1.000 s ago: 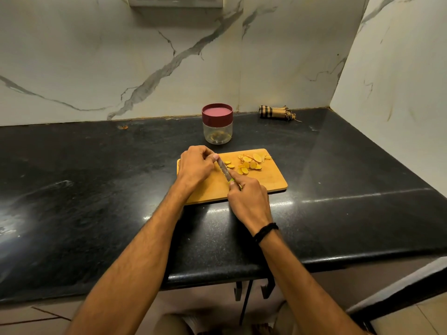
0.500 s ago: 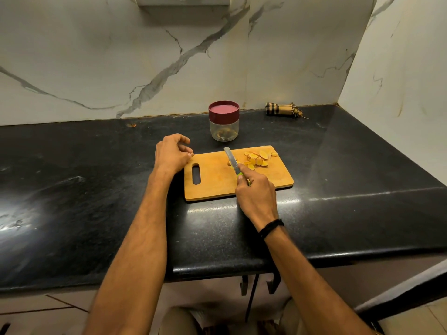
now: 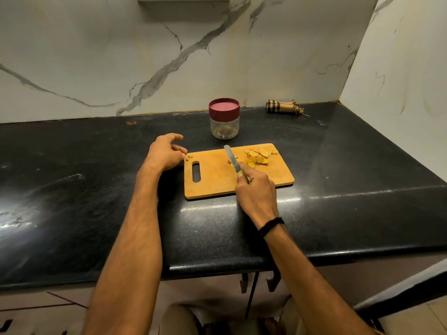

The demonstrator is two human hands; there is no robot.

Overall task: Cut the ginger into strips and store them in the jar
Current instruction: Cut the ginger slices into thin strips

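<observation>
A wooden cutting board (image 3: 217, 184) lies on the black counter, with several yellow ginger slices (image 3: 258, 155) piled at its far right. My right hand (image 3: 256, 189) grips a knife (image 3: 231, 157) with a green handle, blade pointing away and resting beside the slices. My left hand (image 3: 165, 152) hovers just off the board's left edge, fingers loosely apart, holding nothing. A small scrap of ginger (image 3: 188, 157) sits at the board's far left corner. Behind the board stands a clear jar (image 3: 224, 126) with a dark red lid on it.
A rolled checked cloth (image 3: 283, 107) lies at the back right against the marble wall. The black counter (image 3: 96, 189) stretches left and right. A side wall bounds it on the right.
My left hand left the ginger on the board and drew back to the left, off the board's edge, fingers opening. The knife hand stayed on the board, its blade now uncovered.
</observation>
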